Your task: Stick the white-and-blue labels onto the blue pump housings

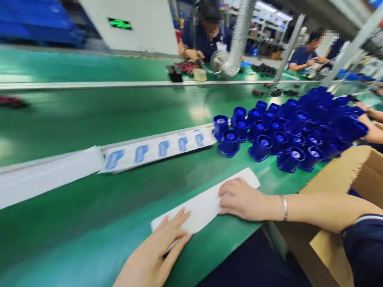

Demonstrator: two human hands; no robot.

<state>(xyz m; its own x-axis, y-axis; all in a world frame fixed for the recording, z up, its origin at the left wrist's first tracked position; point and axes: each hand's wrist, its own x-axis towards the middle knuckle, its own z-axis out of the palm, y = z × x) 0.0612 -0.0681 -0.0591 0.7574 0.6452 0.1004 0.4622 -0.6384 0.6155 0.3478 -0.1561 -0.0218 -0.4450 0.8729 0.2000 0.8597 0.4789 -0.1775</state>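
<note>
A printed label strip (154, 150) lies on the green worktop (89, 227), beyond the left grip (155, 247). Left grip: fingers extended on the white paper strip (205, 208); whether grasping cannot be told. Right grip (241, 200): fingers bent over the strip's right part; grasp likewise unconfirmed. Blue parts (297, 121) crowd beyond it; a cardboard box (338, 171) stands rightward.

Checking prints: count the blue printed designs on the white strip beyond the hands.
5, in one row along the strip: leftmost design, second design, middle design, fourth design, rightmost design, nearest the blue housings. Any underneath would be hidden.
</note>
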